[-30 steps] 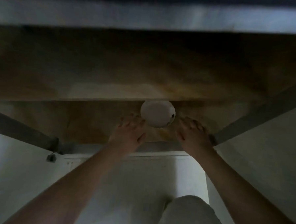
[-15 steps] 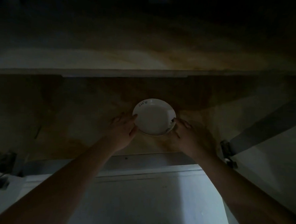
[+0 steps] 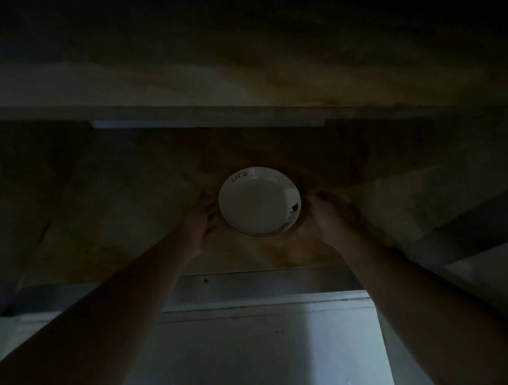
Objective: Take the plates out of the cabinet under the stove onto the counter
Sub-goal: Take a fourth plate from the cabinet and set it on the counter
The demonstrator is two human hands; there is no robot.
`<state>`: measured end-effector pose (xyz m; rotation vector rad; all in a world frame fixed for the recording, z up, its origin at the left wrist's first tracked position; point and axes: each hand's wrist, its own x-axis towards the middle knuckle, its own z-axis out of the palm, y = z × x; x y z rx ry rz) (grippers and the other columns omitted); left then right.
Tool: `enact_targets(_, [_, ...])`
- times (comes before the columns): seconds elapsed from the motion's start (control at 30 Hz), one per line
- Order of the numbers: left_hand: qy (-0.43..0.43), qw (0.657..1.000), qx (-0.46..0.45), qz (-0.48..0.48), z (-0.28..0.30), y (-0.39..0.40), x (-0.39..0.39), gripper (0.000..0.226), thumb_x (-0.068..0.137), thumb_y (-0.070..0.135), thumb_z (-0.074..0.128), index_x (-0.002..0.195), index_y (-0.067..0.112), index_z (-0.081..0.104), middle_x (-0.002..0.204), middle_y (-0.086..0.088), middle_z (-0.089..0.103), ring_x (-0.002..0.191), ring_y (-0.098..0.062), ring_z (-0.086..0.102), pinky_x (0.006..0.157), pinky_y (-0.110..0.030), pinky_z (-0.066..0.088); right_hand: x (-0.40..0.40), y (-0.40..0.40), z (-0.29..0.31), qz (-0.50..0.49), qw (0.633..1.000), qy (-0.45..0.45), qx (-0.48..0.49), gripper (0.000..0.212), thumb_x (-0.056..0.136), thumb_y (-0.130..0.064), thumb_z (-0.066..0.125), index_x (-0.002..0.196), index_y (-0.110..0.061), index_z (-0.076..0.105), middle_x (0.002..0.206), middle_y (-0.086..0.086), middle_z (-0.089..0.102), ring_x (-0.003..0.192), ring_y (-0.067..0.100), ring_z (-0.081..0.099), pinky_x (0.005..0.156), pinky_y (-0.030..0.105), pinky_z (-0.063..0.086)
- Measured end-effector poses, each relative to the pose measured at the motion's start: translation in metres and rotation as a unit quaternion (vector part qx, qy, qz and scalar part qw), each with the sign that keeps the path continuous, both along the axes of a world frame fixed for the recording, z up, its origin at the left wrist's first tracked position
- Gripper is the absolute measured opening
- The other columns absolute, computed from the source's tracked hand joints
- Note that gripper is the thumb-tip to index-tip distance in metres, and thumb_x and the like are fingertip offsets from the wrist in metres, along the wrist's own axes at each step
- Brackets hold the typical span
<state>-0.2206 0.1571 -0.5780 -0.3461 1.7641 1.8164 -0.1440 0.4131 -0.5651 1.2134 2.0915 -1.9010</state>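
Head view, dim: since a second ago both hands have closed in, left hand and right hand now gripping opposite rims of the white plate inside the cabinet, so lift-out looks imminent.

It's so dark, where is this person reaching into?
Most likely the inside of a low kitchen cabinet: a white plate sits on a stained brown shelf floor, another shelf runs above it, and both hands reach in over a pale front ledge.

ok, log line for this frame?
stage: grasping | plate: inside cabinet, on its floor | left hand: at left rim | right hand: at right rim | light: dim
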Motion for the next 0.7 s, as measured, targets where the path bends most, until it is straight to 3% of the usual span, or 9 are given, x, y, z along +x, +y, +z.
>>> enact_targets(0.1, [-0.028,0.998,0.058,0.021,0.01,-0.001,0.0,0.044,0.103,0.052,0.024,0.13,0.027,0.049,0.143,-0.007,0.049,0.128,-0.022,0.048,0.108,-0.042,0.029,-0.004,-0.008,0.004,0.012,0.993,0.047,-0.111,0.034,0.104,-0.036,0.034,0.123,-0.019,0.056,0.138,0.005,0.056,0.122,0.021,0.054,0.104,0.039,0.043])
enact_targets(0.13, [-0.039,0.996,0.072,0.027,0.006,0.0,-0.003,0.05,0.103,0.054,0.022,0.136,0.025,0.047,0.148,-0.008,0.046,0.134,-0.024,0.044,0.109,-0.042,0.028,-0.005,-0.007,0.003,0.006,0.991,0.045,-0.128,0.035,0.104,-0.037,0.034,0.125,-0.019,0.055,0.138,0.004,0.056,0.123,0.021,0.054,0.106,0.04,0.042])
enact_targets(0.2, [-0.051,0.995,0.085,0.028,0.013,-0.001,-0.003,0.051,0.102,0.058,0.021,0.125,0.026,0.053,0.148,-0.008,0.048,0.137,-0.027,0.044,0.109,-0.043,0.03,-0.008,-0.006,0.003,-0.012,0.99,0.045,-0.136,0.039,0.104,-0.039,0.033,0.129,-0.016,0.053,0.137,0.004,0.055,0.124,0.024,0.053,0.108,0.045,0.041])
enact_targets(0.27, [-0.063,0.991,0.113,0.027,0.018,0.002,-0.004,0.053,0.1,0.062,0.023,0.124,0.027,0.054,0.142,-0.007,0.054,0.129,-0.025,0.051,0.109,-0.048,0.035,-0.008,-0.004,0.003,-0.009,0.988,0.04,-0.148,0.036,0.104,-0.04,0.031,0.118,-0.017,0.056,0.133,0.005,0.057,0.123,0.025,0.053,0.105,0.045,0.042])
enact_targets(0.33, [-0.077,0.989,0.121,0.028,0.018,0.004,-0.004,0.059,0.098,0.065,0.027,0.128,0.023,0.054,0.13,-0.006,0.061,0.114,-0.023,0.059,0.091,-0.049,0.047,-0.007,-0.004,0.003,-0.017,0.987,0.029,-0.158,0.031,0.104,-0.04,0.033,0.106,-0.021,0.058,0.127,0.005,0.06,0.119,0.025,0.055,0.103,0.045,0.044])
enact_targets(0.43, [-0.11,0.987,0.116,0.025,0.021,-0.001,0.0,0.062,0.097,0.067,0.027,0.117,0.019,0.059,0.112,-0.004,0.065,0.098,-0.022,0.061,0.073,-0.043,0.047,-0.003,-0.007,0.004,-0.012,0.985,0.022,-0.169,0.029,0.102,-0.041,0.038,0.098,-0.025,0.061,0.115,0.0,0.064,0.109,0.021,0.058,0.095,0.042,0.047])
enact_targets(0.5, [-0.117,0.987,0.114,0.009,0.019,-0.003,0.004,0.064,0.096,0.069,0.026,0.109,0.02,0.064,0.112,-0.004,0.066,0.098,-0.023,0.061,0.074,-0.043,0.047,0.0,-0.01,0.005,-0.01,0.986,0.019,-0.168,0.028,0.102,-0.042,0.038,0.097,-0.026,0.061,0.107,-0.003,0.063,0.1,0.016,0.059,0.082,0.037,0.048])
enact_targets(0.57, [-0.118,0.987,0.109,0.008,0.017,-0.005,0.007,0.063,0.096,0.069,0.026,0.105,0.02,0.065,0.111,-0.006,0.067,0.098,-0.024,0.061,0.075,-0.043,0.048,0.003,-0.012,0.006,-0.006,0.986,0.023,-0.167,0.028,0.102,-0.042,0.038,0.097,-0.027,0.061,0.104,-0.005,0.062,0.097,0.014,0.058,0.079,0.036,0.047])
enact_targets(0.7, [-0.109,0.988,0.108,0.014,0.013,-0.015,0.011,0.059,0.098,0.065,0.028,0.106,0.019,0.064,0.114,-0.009,0.065,0.104,-0.03,0.061,0.087,-0.051,0.048,0.011,-0.015,0.005,0.0,0.984,0.04,-0.174,0.025,0.1,-0.04,0.043,0.107,-0.024,0.061,0.117,0.002,0.062,0.109,0.021,0.058,0.074,0.038,0.05])
